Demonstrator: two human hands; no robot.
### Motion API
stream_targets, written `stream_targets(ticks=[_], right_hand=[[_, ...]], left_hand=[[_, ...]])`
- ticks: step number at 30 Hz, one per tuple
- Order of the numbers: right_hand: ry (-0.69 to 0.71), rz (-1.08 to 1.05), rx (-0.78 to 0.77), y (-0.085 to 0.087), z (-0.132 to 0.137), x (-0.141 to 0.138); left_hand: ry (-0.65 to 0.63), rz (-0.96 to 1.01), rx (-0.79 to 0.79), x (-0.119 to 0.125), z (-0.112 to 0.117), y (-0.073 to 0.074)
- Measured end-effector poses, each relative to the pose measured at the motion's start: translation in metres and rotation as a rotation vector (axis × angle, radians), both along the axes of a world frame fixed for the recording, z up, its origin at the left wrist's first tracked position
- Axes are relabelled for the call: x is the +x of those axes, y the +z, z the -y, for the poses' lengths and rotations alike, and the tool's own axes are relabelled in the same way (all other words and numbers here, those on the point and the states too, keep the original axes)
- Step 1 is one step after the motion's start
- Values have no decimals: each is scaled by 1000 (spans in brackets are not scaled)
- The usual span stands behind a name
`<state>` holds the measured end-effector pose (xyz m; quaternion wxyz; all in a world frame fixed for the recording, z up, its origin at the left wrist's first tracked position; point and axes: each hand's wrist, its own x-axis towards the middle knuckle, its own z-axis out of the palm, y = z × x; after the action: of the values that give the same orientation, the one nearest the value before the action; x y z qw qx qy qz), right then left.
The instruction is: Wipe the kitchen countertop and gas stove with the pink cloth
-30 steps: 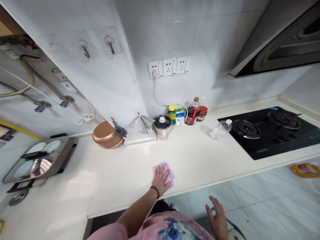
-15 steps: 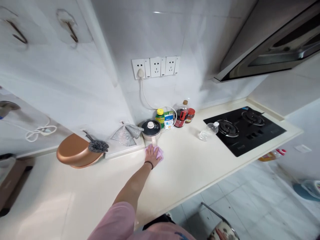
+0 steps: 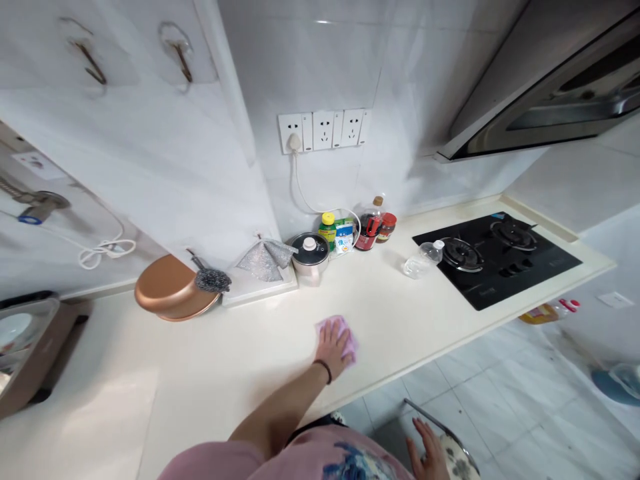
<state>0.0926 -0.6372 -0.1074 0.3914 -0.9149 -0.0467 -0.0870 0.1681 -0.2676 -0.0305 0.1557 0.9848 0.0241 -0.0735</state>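
My left hand [image 3: 333, 350] holds a pink-purple cleaning cloth [image 3: 350, 341] pressed flat against the cream countertop [image 3: 250, 360], its fingers lying over the cloth. A dark bracelet circles that wrist. Beyond the hand, against the wall, stands a small electric pot [image 3: 309, 257] with a glass lid, its handle toward me. At the bottom right edge my right hand [image 3: 429, 453] hangs below counter height, fingers apart and nothing in it, near a stool with a patterned seat [image 3: 457, 460].
Beside the pot stand a yellow-capped bottle [image 3: 327, 230], a white-blue packet [image 3: 344, 237], a sauce bottle [image 3: 369, 227] and a red-lidded jar [image 3: 387, 228]. A clear plastic bottle [image 3: 423, 260] lies by the gas hob [image 3: 495, 257]. A copper-coloured pan [image 3: 167, 287] leans leftward; a dish rack [image 3: 37, 353] stands farther left.
My left hand has slid the cloth from beside the pot's handle toward me and rightward. My right hand has come further into view. The camera view has turned slightly left.
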Motion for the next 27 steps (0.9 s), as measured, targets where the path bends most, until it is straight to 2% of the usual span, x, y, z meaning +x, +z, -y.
stream_targets(ticks=[3,6,10,14,16,18,20,22,24,27], right_hand=[[114,-51,66,1,-12,10],[202,-89,45,7,-26,24],[294,-53,-3,9,-45,39],[356,-34,-7,4,-59,42],[367,-45,-3,1,-59,38],[360,-50,7,-3,-54,34],[334,-52,19,-7,-44,28],[285,-57,31,-9,-31,21],[218,-60,44,-11,-16,12],[108,-57,53,-9,4,-5]], left_hand=[[-130,7,-15,-45,28,-8],[-146,-3,10,-87,25,-8],[17,-30,98,-149,-17,-4],[194,-23,252,-220,-66,-4],[233,6,325,-249,-85,-8],[229,56,385,-268,-97,-12],[206,120,430,-272,-102,-18],[172,168,453,-260,-101,-22],[120,172,442,-233,-92,-24],[20,121,377,-169,-66,-20]])
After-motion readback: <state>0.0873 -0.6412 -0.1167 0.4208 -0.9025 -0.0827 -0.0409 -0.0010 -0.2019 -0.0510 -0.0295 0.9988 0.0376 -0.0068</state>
